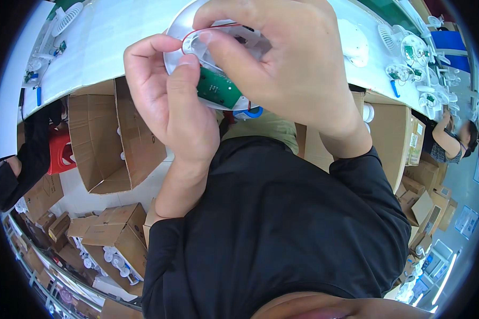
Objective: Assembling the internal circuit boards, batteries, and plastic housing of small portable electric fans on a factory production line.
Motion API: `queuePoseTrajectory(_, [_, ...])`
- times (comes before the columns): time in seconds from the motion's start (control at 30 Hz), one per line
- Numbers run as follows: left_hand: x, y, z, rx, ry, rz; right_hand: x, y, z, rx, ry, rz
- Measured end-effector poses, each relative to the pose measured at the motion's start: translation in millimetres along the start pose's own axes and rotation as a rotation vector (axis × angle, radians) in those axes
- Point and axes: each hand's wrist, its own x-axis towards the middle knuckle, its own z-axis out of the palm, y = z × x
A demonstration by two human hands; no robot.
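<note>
Above the near edge of the white table I hold a round white plastic housing (pixel 173 33). My left hand (pixel 181 101) is closed on its left rim, the thumb pressed inside and the index finger at the edge. A green circuit board (pixel 217 89) sits in the lower part of the housing. A thin red wire (pixel 184 42) loops along the upper left inside. My right hand (pixel 298 66) reaches over the housing, its thumb and index finger pinching around the red wire. The right hand covers much of the housing's inside.
On the white table (pixel 112 48) lie a white disc-shaped part (pixel 354 43) and, at right, small fans with exposed boards (pixel 412 50). Another fan (pixel 67 18) lies far left. An open cardboard box (pixel 98 141) stands below the table edge, near a red stool (pixel 62 151). Another person (pixel 452 138) sits at right.
</note>
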Motion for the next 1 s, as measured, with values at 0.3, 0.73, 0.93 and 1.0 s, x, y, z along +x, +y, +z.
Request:
queuePoseTrajectory(0.3, [-2.8, -5.6, 5.6, 0.153, 0.005, 0.122, -12.3, -2.4, -15.9, 0.275, 0.078, 0.147])
queuePoseTrajectory(0.73, [-8.1, -1.0, 5.6, -0.029, -0.018, 0.059, -20.3, -10.9, -22.4, 0.010, -0.020, 0.093])
queuePoseTrajectory(0.93, [-5.2, -7.4, 5.0, 0.150, 0.048, 0.145, -15.9, -13.9, -24.8, -0.079, -0.243, 0.068])
queuePoseTrajectory(1.0, [-5.3, -7.8, 4.8, 0.220, 0.070, 0.178, -15.9, -13.6, -24.8, -0.089, -0.283, 0.061])
